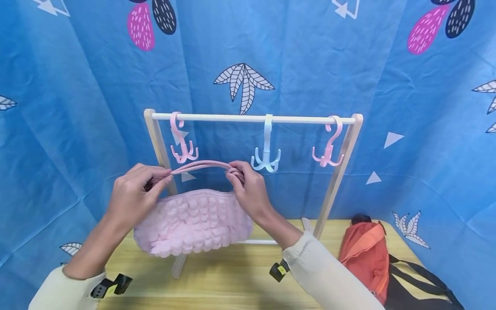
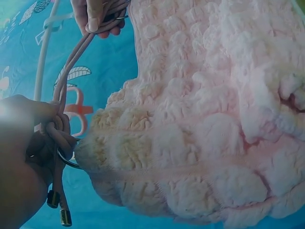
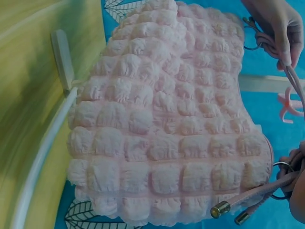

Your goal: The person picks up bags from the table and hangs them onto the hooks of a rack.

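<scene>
At left, the left hand (image 1: pixel 133 189) pinches one end of a pink cord strap (image 1: pixel 203 164). The puffy pink bag (image 1: pixel 197 221) hangs below and between both hands, before a rack (image 1: pixel 228 118). The right hand (image 1: pixel 251 191) grips the strap's other end. Farther right, a red-orange bag (image 1: pixel 366 254) lies on a table (image 1: pixel 232 284).

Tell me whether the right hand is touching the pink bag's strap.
Touching. The head view shows it: the right hand pinches the strap between thumb and fingers.
</scene>
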A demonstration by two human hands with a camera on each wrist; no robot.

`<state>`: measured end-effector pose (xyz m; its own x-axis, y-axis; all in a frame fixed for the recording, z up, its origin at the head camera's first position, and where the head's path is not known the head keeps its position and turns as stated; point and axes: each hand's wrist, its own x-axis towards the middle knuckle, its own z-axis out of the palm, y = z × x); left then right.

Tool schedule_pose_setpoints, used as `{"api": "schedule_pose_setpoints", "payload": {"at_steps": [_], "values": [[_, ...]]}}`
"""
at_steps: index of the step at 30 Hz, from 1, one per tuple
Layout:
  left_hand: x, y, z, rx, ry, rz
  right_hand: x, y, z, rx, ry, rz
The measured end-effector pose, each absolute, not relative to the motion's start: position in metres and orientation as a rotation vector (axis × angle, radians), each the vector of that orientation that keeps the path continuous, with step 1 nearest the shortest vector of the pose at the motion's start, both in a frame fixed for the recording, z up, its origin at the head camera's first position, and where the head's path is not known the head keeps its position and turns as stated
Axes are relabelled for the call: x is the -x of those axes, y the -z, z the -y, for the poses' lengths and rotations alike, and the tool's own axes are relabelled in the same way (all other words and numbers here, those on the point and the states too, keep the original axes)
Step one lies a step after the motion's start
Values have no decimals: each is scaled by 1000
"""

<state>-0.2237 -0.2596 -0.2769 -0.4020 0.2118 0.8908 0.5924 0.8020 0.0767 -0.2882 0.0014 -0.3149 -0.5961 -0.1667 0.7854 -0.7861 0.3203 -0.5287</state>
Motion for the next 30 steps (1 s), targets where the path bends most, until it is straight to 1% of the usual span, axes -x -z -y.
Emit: {"api": "schedule_pose_setpoints", "payload": {"at_steps": [18,30], "values": [[224,248,271,543,507,1883,290,292,23,-822,-1374,1905],[232,245,275,486,510,1869,300,282,33,-779,-1382,1873]]}}
